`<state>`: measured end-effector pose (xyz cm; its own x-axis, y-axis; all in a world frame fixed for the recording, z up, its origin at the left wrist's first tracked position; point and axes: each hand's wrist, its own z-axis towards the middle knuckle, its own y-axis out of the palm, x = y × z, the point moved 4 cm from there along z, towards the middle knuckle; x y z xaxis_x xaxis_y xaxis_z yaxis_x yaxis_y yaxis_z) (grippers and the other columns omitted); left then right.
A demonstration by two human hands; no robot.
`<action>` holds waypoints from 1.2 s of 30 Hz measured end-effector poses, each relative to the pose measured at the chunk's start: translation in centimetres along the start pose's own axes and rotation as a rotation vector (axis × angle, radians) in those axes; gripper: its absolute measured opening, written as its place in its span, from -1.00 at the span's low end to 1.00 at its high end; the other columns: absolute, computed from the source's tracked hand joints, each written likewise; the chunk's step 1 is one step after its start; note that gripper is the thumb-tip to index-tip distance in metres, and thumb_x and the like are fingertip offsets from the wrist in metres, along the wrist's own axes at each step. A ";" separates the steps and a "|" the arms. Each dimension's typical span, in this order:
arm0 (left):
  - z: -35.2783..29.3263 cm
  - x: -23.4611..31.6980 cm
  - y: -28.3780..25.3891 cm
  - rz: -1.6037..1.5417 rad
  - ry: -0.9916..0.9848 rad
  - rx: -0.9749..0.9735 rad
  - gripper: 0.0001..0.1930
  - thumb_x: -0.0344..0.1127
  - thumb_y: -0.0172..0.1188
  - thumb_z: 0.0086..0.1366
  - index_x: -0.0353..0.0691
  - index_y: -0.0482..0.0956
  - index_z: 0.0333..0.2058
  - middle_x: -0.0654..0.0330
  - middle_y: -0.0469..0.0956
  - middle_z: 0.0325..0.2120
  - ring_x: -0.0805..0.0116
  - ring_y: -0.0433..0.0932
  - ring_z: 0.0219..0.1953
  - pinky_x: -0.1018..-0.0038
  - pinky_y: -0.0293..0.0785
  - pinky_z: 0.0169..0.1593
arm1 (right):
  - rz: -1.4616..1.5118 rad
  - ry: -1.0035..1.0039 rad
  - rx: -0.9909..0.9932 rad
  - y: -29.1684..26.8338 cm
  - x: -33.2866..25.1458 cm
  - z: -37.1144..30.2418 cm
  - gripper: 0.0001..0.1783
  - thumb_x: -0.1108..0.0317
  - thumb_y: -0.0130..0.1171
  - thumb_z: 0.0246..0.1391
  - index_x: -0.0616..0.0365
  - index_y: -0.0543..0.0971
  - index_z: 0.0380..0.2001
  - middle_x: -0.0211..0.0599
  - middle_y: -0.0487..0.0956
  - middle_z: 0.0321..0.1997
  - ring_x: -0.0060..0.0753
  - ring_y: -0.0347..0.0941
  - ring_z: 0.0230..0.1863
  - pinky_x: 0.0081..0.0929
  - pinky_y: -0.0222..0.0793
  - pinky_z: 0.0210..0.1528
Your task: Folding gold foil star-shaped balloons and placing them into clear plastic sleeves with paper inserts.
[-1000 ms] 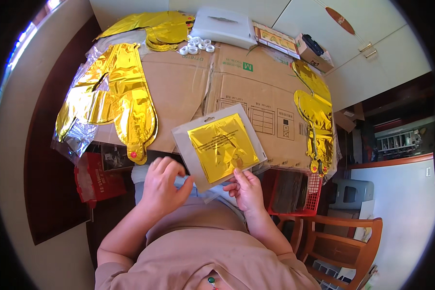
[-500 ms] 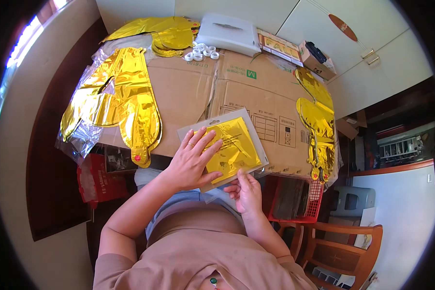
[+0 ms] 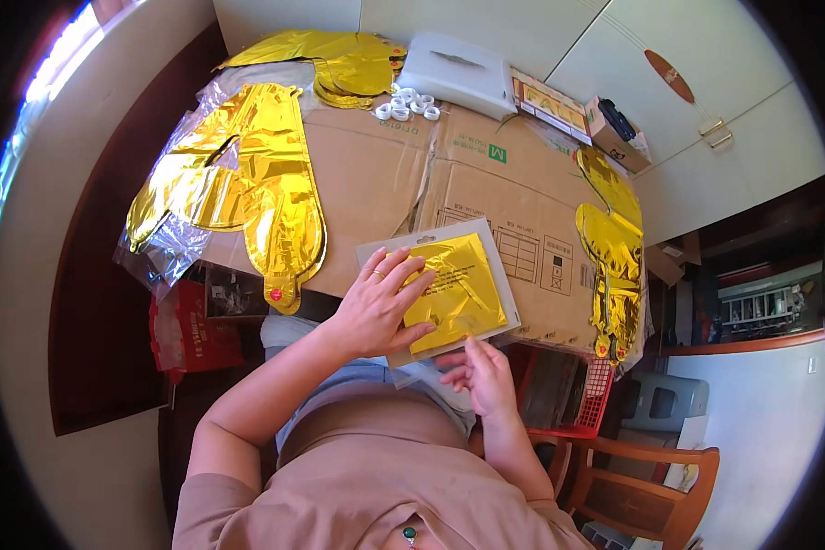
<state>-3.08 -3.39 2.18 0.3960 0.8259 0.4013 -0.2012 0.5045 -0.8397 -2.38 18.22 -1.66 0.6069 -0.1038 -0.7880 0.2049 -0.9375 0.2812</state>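
A flat clear pouch (image 3: pixel 497 275) holding folded gold foil (image 3: pixel 458 280) lies tilted at the near edge of the cardboard. It has a pale border and a hang hole at its top. My left hand (image 3: pixel 382 307) rests flat on the pouch's left part with its fingers spread. At the pouch's lower edge is my right hand (image 3: pixel 486 378), its thumb tip at the border and its other fingers held apart from the thumb. A clear flap (image 3: pixel 411 373) hangs from the lower side of the pouch.
Gold foil balloons lie left (image 3: pixel 280 206), far left (image 3: pixel 353 66) and right (image 3: pixel 610 238) on flattened cardboard (image 3: pixel 367 151). White tape rolls (image 3: pixel 401 112) sit near a white box (image 3: pixel 458 73). Below the table edge are a red basket (image 3: pixel 596 399) and a wooden chair (image 3: pixel 646 490).
My right hand has loosened from the pouch's lower edge, its thumb and fingers farther apart. My left hand stays on the pouch. The whole view has shifted slightly.
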 end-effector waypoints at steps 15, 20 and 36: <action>0.1 -0.1 -0.4 -0.069 0.044 -0.035 -0.27 0.03 0.36 0.10 -0.20 0.42 0.19 -0.04 0.33 0.18 -0.11 0.22 0.33 -0.04 0.02 0.41 | 0.434 -0.061 0.056 -4.7 3.4 -0.4 -0.70 0.34 0.26 0.21 0.14 0.45 -0.05 -0.27 0.58 -0.12 -0.33 0.56 -0.09 -0.32 0.51 -0.05; 0.3 0.0 -0.6 -0.099 0.049 -0.034 -0.28 -0.01 0.39 0.08 -0.20 0.44 0.18 -0.05 0.33 0.20 -0.12 0.23 0.32 -0.04 0.04 0.41 | 0.477 -0.136 -0.238 -0.6 3.8 0.4 -0.81 0.35 0.16 0.29 0.15 0.53 -0.08 -0.20 0.63 -0.08 -0.23 0.60 -0.06 -0.22 0.51 0.03; 0.4 -0.4 -1.0 -0.119 0.016 -0.009 -0.28 -0.03 0.40 0.06 -0.17 0.43 0.18 -0.07 0.31 0.19 -0.21 0.17 0.34 -0.12 -0.03 0.41 | 0.487 -0.233 -0.079 0.7 3.7 0.5 -0.81 0.42 0.15 0.27 0.15 0.57 -0.07 -0.26 0.68 -0.16 -0.38 0.65 -0.21 -0.41 0.60 -0.13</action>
<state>-3.36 -4.12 2.96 0.4306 0.7561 0.4928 -0.1437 0.5965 -0.7897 -0.34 17.05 -4.67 0.4618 -0.5990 -0.6542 0.0046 -0.7359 0.6771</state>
